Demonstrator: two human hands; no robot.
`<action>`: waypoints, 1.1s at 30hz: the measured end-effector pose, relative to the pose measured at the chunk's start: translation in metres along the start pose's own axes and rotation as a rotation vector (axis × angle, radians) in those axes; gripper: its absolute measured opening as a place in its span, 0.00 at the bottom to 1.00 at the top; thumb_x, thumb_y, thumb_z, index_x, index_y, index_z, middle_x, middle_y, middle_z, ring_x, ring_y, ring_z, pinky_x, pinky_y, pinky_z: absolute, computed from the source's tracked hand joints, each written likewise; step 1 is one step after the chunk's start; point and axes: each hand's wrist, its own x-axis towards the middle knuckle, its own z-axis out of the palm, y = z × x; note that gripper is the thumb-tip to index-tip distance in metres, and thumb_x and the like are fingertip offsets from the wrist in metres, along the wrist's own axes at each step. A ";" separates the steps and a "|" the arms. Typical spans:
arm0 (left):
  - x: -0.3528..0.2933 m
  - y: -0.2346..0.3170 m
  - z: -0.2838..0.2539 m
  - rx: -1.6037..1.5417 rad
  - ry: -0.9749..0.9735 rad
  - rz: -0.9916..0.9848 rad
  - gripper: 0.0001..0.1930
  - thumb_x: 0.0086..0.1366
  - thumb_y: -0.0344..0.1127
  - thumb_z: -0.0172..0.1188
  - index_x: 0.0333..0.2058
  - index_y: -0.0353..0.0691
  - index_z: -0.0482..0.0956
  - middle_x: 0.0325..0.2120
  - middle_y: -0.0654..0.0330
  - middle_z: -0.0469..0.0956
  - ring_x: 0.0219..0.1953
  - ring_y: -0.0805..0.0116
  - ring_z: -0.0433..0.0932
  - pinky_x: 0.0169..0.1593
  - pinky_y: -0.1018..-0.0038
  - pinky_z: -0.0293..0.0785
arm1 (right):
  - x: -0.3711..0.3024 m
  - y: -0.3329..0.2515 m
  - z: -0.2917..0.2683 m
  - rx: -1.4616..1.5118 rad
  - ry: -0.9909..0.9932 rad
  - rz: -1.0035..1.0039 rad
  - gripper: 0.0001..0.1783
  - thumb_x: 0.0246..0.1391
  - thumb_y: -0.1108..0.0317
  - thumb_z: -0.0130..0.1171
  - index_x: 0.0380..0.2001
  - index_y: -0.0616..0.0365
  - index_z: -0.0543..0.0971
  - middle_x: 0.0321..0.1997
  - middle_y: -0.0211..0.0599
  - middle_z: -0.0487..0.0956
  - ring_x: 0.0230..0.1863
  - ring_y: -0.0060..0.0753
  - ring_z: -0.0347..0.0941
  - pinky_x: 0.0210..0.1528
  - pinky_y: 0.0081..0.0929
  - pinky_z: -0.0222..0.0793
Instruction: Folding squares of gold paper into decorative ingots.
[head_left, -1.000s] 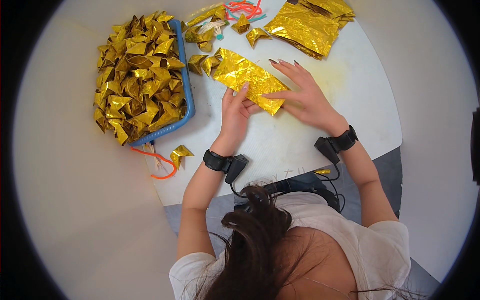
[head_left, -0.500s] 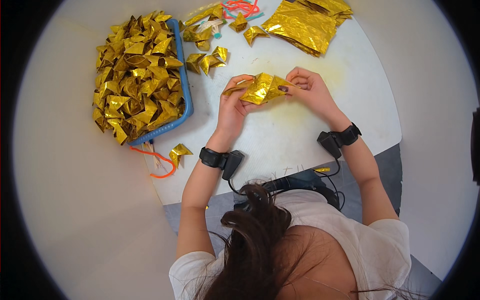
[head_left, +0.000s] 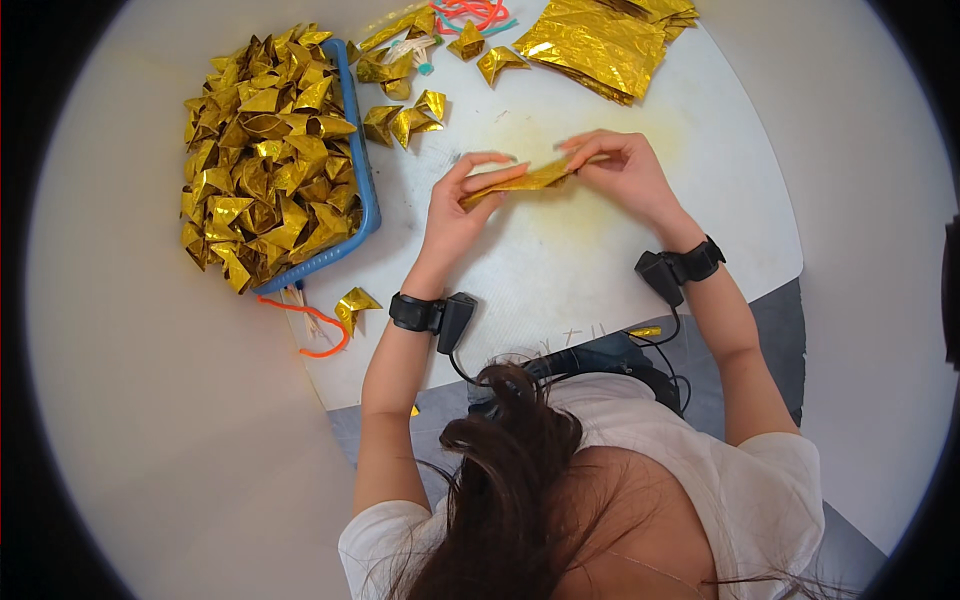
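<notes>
Between my two hands, over the white table, a folded gold foil paper is held lengthwise as a narrow strip. My left hand pinches its left end, thumb below and fingers above. At the other end, my right hand grips the paper between thumb and fingers. To the left, a blue plastic basket is heaped high with folded gold paper ingots. A stack of flat gold foil sheets lies at the far side of the table.
Several loose gold ingots lie right of the basket. Coral and teal strings and a tied white bundle are at the far edge. Near the basket's front corner sit another ingot and an orange cord.
The gold paper, earlier showing a broad, wide face, now appears as a thin, flatter strip. My left hand has shifted slightly left, and the fingers of both hands have changed their hold.
</notes>
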 end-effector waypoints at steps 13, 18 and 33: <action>0.000 -0.015 -0.001 0.092 0.103 0.169 0.17 0.49 0.12 0.52 0.33 0.36 0.84 0.52 0.53 0.73 0.51 0.63 0.74 0.54 0.73 0.69 | -0.003 -0.007 0.010 0.561 0.031 0.029 0.10 0.55 0.74 0.56 0.40 0.57 0.69 0.43 0.41 0.79 0.42 0.23 0.76 0.46 0.22 0.72; -0.003 -0.009 0.007 0.133 0.028 0.178 0.15 0.53 0.14 0.54 0.38 0.35 0.82 0.47 0.55 0.75 0.48 0.64 0.75 0.52 0.72 0.73 | -0.004 -0.012 0.012 0.093 -0.030 0.013 0.15 0.52 0.75 0.61 0.43 0.60 0.72 0.40 0.38 0.81 0.37 0.20 0.77 0.40 0.18 0.73; -0.001 0.000 0.016 -0.293 0.121 -0.100 0.28 0.64 0.24 0.54 0.62 0.39 0.56 0.43 0.52 0.78 0.43 0.67 0.79 0.48 0.73 0.78 | -0.007 -0.010 0.022 0.058 0.116 -0.059 0.13 0.51 0.77 0.59 0.42 0.62 0.80 0.39 0.35 0.82 0.39 0.22 0.78 0.42 0.20 0.74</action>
